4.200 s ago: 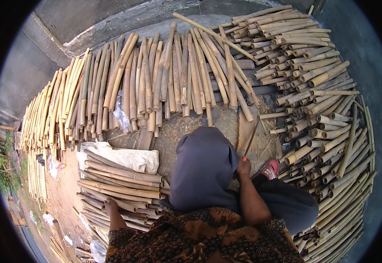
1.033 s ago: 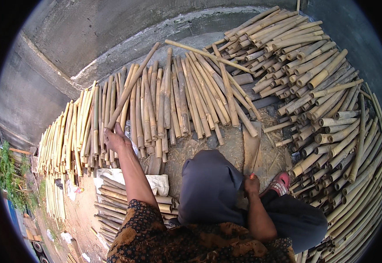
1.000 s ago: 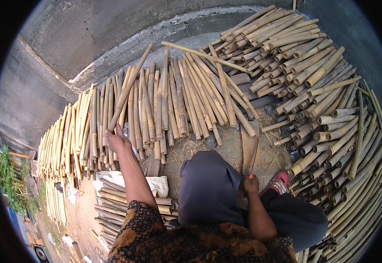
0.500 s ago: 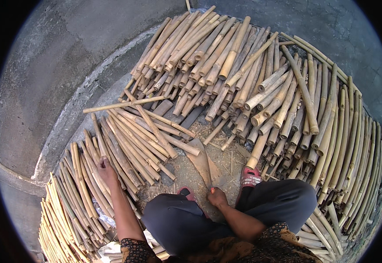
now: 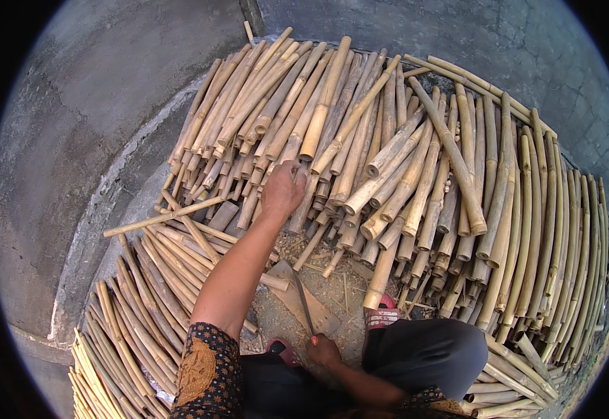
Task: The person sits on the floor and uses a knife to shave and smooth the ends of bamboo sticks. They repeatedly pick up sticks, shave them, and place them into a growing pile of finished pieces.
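My left hand [image 5: 283,190] reaches up to the front of the large bamboo pile, its fingers curled at the cut end of a bamboo pole [image 5: 325,105]. Exactly how the fingertips sit on the pole is partly hidden by the hand. Low between my knees, my right hand [image 5: 325,350] is closed round the orange handle of a machete [image 5: 303,302]. Its long dark blade points away from me, over a flat piece of wood [image 5: 318,311] on the ground.
Cut bamboo poles [image 5: 158,286] lie in a second pile at the left. Longer poles [image 5: 562,230] lean along the right. Grey walls [image 5: 109,84] stand behind the piles. Chips litter the ground [image 5: 269,314] near my sandalled feet.
My left hand has moved from above the left pile, up and right, to the large pile. The right hand still holds the machete. The whole view has shifted slightly.
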`<state>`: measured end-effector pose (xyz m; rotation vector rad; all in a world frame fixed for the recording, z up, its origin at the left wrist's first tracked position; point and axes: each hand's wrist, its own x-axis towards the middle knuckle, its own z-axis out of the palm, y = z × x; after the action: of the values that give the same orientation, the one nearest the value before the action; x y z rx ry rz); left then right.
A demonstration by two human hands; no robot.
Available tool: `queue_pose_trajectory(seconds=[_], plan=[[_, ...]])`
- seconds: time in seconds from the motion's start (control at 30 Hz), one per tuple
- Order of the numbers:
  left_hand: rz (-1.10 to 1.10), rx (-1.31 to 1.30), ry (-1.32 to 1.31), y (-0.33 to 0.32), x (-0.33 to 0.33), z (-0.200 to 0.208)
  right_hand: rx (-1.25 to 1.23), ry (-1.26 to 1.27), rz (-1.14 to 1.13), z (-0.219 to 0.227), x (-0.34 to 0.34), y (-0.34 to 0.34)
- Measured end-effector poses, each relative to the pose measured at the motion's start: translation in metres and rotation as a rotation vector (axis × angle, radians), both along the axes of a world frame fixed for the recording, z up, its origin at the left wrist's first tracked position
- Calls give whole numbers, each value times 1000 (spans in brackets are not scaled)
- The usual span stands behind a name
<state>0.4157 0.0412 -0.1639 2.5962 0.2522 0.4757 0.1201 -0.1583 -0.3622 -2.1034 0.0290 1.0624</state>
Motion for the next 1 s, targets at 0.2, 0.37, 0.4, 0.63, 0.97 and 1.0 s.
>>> queue_pose_trajectory(seconds=[0.2, 0.37, 0.4, 0.63, 0.97, 1.0], plan=[[212, 200, 264, -29, 66, 11, 135, 34, -83, -5, 6, 7], [265, 176, 414, -25, 85, 22, 103, 15, -69, -10, 10, 6], [263, 163, 372, -22, 85, 24, 100, 22, -63, -10, 9, 6], [105, -164, 513, 4, 58, 46, 68, 12, -96, -4, 6, 7], [215, -539, -475, 88, -137, 136, 23, 0, -184, -5, -1, 15], [263, -451, -596, 96, -164, 161, 26, -7, -196, -4, -1, 17]])
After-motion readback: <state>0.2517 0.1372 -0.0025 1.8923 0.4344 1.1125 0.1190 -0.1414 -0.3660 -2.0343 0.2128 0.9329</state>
